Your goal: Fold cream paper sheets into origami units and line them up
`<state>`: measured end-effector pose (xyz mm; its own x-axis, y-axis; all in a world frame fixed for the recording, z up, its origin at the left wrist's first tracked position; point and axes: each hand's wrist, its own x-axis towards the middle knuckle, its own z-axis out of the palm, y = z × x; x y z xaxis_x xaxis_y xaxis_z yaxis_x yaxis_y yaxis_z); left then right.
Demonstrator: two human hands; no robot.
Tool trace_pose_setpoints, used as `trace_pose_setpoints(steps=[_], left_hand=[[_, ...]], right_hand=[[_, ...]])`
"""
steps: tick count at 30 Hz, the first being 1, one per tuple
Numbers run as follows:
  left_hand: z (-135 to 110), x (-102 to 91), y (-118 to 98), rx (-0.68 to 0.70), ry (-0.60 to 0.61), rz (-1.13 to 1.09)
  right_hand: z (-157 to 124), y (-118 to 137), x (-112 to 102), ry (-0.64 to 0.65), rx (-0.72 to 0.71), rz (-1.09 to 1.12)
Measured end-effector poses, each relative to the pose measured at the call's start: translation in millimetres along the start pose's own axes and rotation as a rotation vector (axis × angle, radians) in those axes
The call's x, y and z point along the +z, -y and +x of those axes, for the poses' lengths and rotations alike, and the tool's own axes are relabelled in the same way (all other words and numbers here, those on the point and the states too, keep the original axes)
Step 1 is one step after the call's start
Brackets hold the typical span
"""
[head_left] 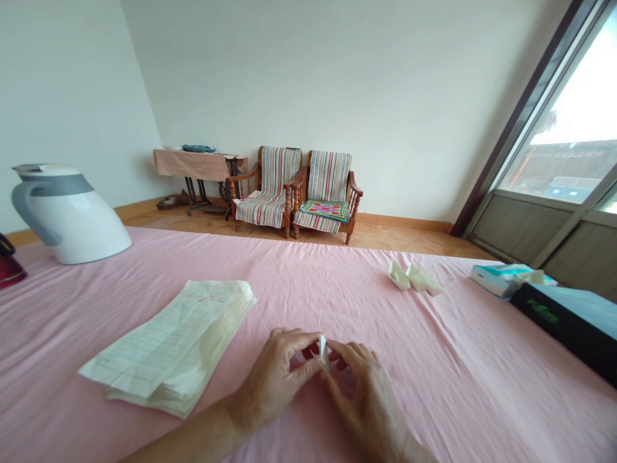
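Between my two hands stands a small folded piece of paper (323, 350), white and narrow, with its pointed end up. My left hand (282, 363) pinches it from the left with thumb and fingers. From the right, my right hand (364, 379) grips the same paper at its edge; the fingers hide its lower part. To the left lies a thick stack of thin printed sheets (168, 341), creased and slightly fanned. Farther off at the right sit folded paper shapes (415, 278) with pointed corners, close together on the pink cloth (289, 276).
A white and grey jug (87, 212) stands at the far left, beside a dark red object (9, 267) cut off by the frame. At the right are a tissue pack (506, 276) and a black box (569, 321). Beyond the cloth stand two wooden armchairs (279, 186).
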<state>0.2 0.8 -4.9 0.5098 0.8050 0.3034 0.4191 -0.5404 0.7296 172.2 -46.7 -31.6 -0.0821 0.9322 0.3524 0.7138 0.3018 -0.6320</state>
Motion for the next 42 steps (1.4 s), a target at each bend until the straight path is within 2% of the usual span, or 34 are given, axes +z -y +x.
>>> trace_pose_setpoints(steps=[6, 15, 19, 26, 32, 36, 42], left_hand=[[1, -1.6, -3, 0.031, 0.011, -0.019], [6, 1.5, -6, 0.033, 0.036, -0.067], [8, 5.2, -4, 0.015, 0.005, -0.043], [11, 8.8, -5, 0.022, 0.044, -0.030], [9, 10.4, -8, 0.033, 0.045, -0.134], [7, 12.4, -9, -0.001, 0.021, -0.137], [7, 13.7, -10, -0.001, 0.054, -0.086]], right_hand=[[1, -3, 3, 0.010, 0.002, 0.041], [1, -10, 8, -0.062, 0.004, 0.114], [0, -9, 5, -0.041, -0.021, 0.065], [2, -6, -6, -0.028, 0.033, -0.065], [2, -8, -4, -0.063, 0.042, 0.067], [0, -8, -2, -0.025, 0.020, 0.113], [-6, 0, -8, -0.005, -0.032, -0.097]])
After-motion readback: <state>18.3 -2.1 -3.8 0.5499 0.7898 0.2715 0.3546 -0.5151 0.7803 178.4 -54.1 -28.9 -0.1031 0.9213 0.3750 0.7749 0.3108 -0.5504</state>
